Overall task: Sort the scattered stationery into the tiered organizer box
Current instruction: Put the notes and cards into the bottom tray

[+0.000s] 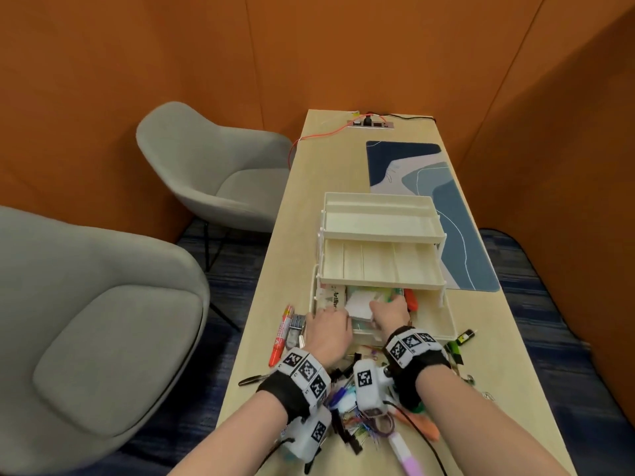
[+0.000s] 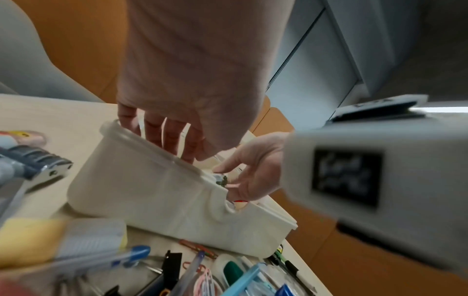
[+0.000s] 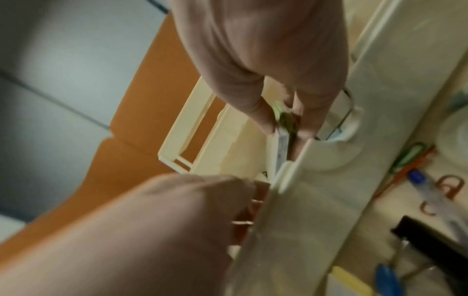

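Note:
The cream tiered organizer box [image 1: 446,326] stands open on the table, its two upper trays swung back and bare. My left hand [image 1: 326,326] is at the bottom tier's front left corner. In the left wrist view its fingers [image 2: 174,140] reach fairly straight down behind the box wall [image 2: 152,190], with the tips hidden. My right hand [image 1: 388,312] is inside the bottom tier. In the right wrist view, the right hand [image 3: 286,122] pinches a thin flat pad [image 3: 282,144] standing on edge against the front wall [image 3: 329,200]. A white pad stack [image 1: 360,302] lies beside it.
Loose stationery lies in front of the box: a red marker [image 1: 280,334], a heap of pens and clips [image 1: 357,420], a pink highlighter [image 1: 407,455] and green markers [image 1: 457,347]. A blue desk mat [image 1: 457,214] lies behind the box. Grey chairs [image 1: 213,166] stand to the left.

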### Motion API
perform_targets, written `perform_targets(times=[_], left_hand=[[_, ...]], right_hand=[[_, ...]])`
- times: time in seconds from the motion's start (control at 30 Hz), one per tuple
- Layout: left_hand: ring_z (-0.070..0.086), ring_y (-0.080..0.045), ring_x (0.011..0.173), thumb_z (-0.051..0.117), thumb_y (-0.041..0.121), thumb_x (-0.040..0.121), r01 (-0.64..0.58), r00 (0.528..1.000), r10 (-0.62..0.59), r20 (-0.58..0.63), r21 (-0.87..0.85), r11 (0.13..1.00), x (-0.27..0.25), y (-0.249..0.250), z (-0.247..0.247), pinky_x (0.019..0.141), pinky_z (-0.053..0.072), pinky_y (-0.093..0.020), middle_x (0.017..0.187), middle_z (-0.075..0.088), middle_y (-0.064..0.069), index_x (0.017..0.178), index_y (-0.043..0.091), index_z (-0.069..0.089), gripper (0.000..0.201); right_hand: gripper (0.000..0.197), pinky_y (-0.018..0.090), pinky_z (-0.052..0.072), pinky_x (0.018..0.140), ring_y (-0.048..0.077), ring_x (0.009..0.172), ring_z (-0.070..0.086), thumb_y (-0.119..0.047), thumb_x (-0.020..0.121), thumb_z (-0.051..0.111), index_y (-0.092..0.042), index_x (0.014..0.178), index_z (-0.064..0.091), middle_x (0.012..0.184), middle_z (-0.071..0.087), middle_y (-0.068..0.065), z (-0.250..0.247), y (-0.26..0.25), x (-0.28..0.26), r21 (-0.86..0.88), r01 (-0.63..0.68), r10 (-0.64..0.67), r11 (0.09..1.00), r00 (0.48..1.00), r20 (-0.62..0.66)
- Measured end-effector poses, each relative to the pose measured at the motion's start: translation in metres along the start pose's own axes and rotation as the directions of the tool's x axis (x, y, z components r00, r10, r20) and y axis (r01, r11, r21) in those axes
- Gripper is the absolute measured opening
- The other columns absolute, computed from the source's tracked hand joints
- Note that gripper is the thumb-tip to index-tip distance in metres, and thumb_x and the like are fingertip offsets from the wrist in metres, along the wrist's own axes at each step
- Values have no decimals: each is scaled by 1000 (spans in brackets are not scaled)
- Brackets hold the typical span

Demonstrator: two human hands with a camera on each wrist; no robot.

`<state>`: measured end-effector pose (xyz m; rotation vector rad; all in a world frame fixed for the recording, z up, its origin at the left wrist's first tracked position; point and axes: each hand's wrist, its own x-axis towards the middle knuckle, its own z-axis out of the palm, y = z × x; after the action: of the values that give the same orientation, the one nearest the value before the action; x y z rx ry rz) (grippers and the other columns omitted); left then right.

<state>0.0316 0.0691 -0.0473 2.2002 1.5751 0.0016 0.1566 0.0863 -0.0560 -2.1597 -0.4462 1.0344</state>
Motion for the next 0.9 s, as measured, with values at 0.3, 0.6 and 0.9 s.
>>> perform_targets(times=[0.3, 0.6, 0.9], left_hand=[[57, -28, 97, 26, 31, 100, -32, 997, 31, 66, 9, 999, 13, 2, 12, 98, 33, -46, 103, 63, -10, 99, 11, 63, 42], [54, -32, 104, 22, 36, 102, -139, 980, 138, 142, -6, 990, 19, 5, 12, 97, 36, -48, 111, 60, -13, 104, 8, 63, 50], [55, -35, 105, 23, 34, 102, -191, 952, 192, 237, -28, 981, 36, 17, 19, 89, 43, -43, 114, 60, -18, 110, 5, 61, 48]], right_hand=[[34, 41, 51, 86, 38, 101, 60, -17, 85, 63, 0, 112, 49, 114, 58, 22, 4, -7, 1, -75, 84, -90, 994, 993, -80], [41, 36, 36, 93, 34, 128, 32, -4, 92, 39, -4, 133, 41, 144, 25, 18, 0, -9, -7, -522, 159, -132, 838, 987, 90], [25, 33, 40, 91, 29, 109, 50, 2, 87, 34, -8, 103, 50, 108, 51, 15, -23, -4, 6, -533, 345, -205, 772, 930, 305]])
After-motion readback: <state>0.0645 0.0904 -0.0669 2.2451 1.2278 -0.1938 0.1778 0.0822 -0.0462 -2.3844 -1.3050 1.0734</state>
